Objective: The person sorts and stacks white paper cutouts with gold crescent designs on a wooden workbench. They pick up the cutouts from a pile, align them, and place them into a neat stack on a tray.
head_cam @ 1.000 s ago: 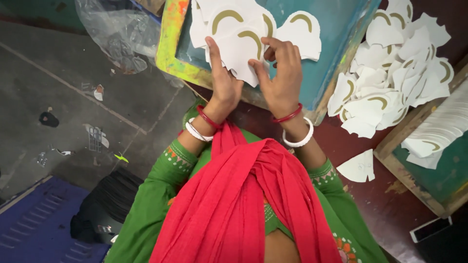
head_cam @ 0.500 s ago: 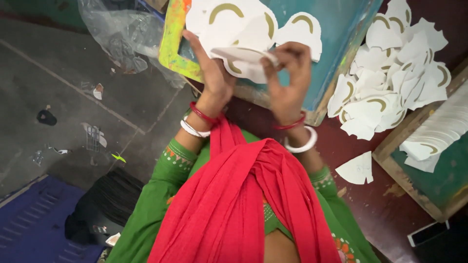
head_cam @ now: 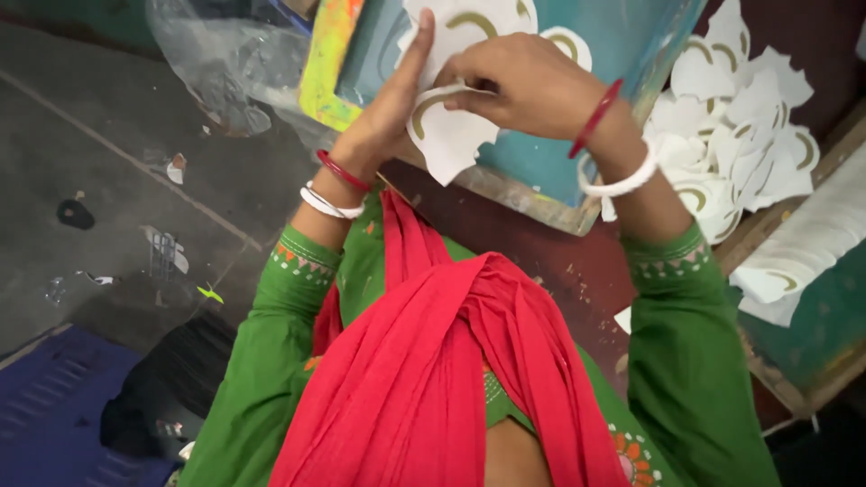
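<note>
Frame: I see a teal screen frame with a yellow-green left edge under both hands; white cutouts lie on it beyond my fingertips.
Second frame: a wooden-edged green frame sits far right of the right hand and carries a fanned row of white pieces.
Pile: a loose heap of white cutouts with gold arcs lies just right of the right wrist, on the dark red surface between the two frames.
Bag: a clear plastic bag lies crumpled on the grey floor, left of the left hand.
Cutout: the white paper cutout hangs between the two hands, over the near edge of the teal frame. It is flat with a wavy outline, and a gold crescent shows near its top, by the left palm.
Left hand: my left hand stands edge-up, fingers straight and close together, pressed to the cutout's left side.
Right hand: my right hand curls over from the right, fingers narrow, pinching the cutout's top edge.
Grip detail: I cannot tell whether the left thumb closes on the paper.
Wrists: red and white bangles on both.
</note>
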